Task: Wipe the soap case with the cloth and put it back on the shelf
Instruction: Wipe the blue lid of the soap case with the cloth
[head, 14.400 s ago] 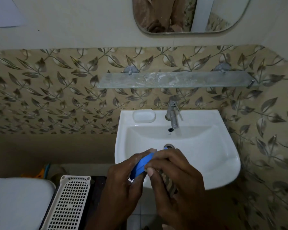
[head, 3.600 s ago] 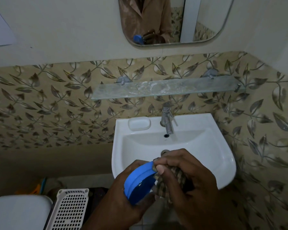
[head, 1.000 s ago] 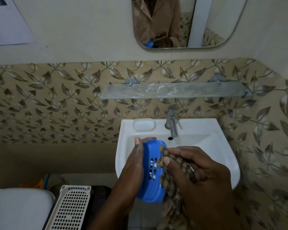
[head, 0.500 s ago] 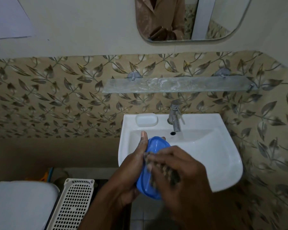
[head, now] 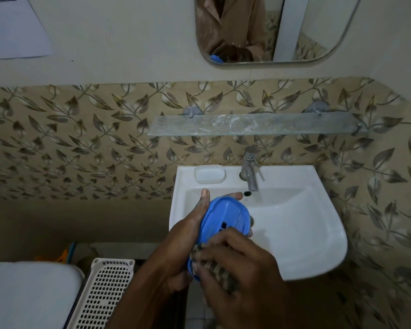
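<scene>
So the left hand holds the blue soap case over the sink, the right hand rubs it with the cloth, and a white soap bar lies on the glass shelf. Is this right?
Not quite. In the head view the glass shelf carries no soap; the white soap bar lies on the sink rim, left of the tap. The left hand does hold the soap case, and the right hand rubs it with the cloth.

Left hand (head: 188, 236) grips blue soap case (head: 223, 217) — right hand (head: 237, 269) fingers press checked cloth (head: 221, 273) against case's lower end, over sink (head: 294, 233).

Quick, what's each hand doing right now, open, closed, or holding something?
Left hand: grips the blue soap case.
Right hand: holds the checked cloth bunched against the case.
</scene>
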